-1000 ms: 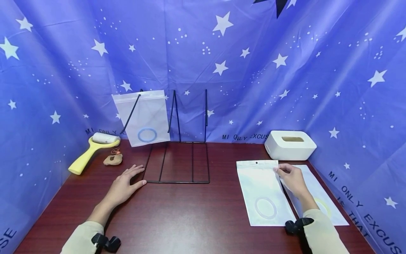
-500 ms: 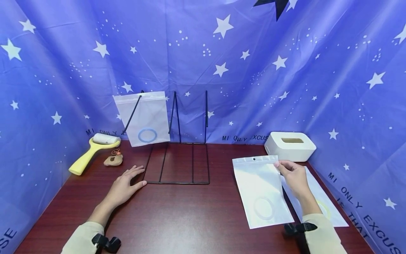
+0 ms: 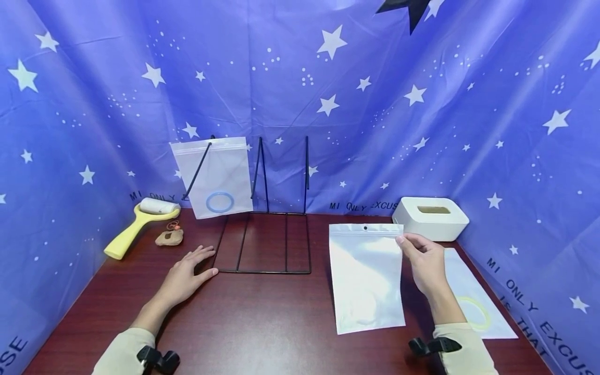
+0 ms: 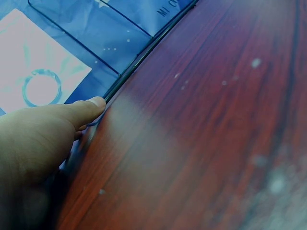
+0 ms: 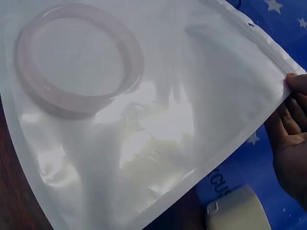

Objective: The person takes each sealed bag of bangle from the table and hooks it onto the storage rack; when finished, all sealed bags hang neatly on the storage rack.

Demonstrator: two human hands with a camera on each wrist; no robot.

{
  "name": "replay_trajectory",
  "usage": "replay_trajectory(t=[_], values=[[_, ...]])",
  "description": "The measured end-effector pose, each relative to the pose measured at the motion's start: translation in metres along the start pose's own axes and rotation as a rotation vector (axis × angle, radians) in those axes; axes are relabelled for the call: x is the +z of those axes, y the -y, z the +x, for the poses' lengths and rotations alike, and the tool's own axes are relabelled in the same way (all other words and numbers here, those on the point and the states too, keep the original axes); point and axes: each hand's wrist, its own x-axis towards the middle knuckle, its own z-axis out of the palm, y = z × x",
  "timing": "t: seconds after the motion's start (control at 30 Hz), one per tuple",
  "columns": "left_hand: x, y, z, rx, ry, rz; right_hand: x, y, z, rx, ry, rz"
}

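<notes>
My right hand (image 3: pixel 427 263) pinches the top right corner of a white zip bag (image 3: pixel 365 276), which hangs tilted over the table. In the right wrist view a pale pink bangle (image 5: pixel 130 57) shows through that bag. My left hand (image 3: pixel 184 276) rests on the table with fingers spread, its thumb and fingertips at the front left corner of a black wire rack (image 3: pixel 262 271). A second zip bag (image 3: pixel 217 174) with a blue bangle (image 3: pixel 220 202) hangs on the rack's left arm. Beside my right wrist lies a third bag (image 3: pixel 461 276) with a yellow bangle (image 3: pixel 475 312).
At the back right stands a white tissue box (image 3: pixel 431 221). A yellow-handled lint roller (image 3: pixel 136 229) and a small brown pouch (image 3: pixel 170 237) with an orange cord lie on the left. Starry blue cloth (image 3: pixel 281 78) surrounds the dark red table (image 3: pixel 262 333).
My right hand has lifted the bag off the table and moved it left, away from the bag with the yellow bangle. The left hand stays at the rack.
</notes>
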Motion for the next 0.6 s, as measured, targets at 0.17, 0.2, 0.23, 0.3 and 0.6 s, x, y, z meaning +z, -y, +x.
replay_trajectory(t=[0.17,0.2,0.23,0.3,0.6], values=[[0.0,0.0,0.0,0.003,-0.005,0.0,0.02,0.011,-0.007,-0.042,0.006,0.158],[0.0,0.0,0.0,0.0,-0.004,0.001,0.024,0.013,-0.008,-0.051,0.012,0.185],[0.0,0.001,0.0,-0.001,-0.002,0.003,0.027,0.015,-0.01,-0.063,0.019,0.213],[0.0,0.0,-0.001,-0.003,-0.001,0.004,0.034,0.019,-0.013,-0.089,0.036,0.264],[-0.002,-0.006,-0.002,0.021,-0.03,0.004,0.063,0.035,-0.025,-0.207,0.137,0.457]])
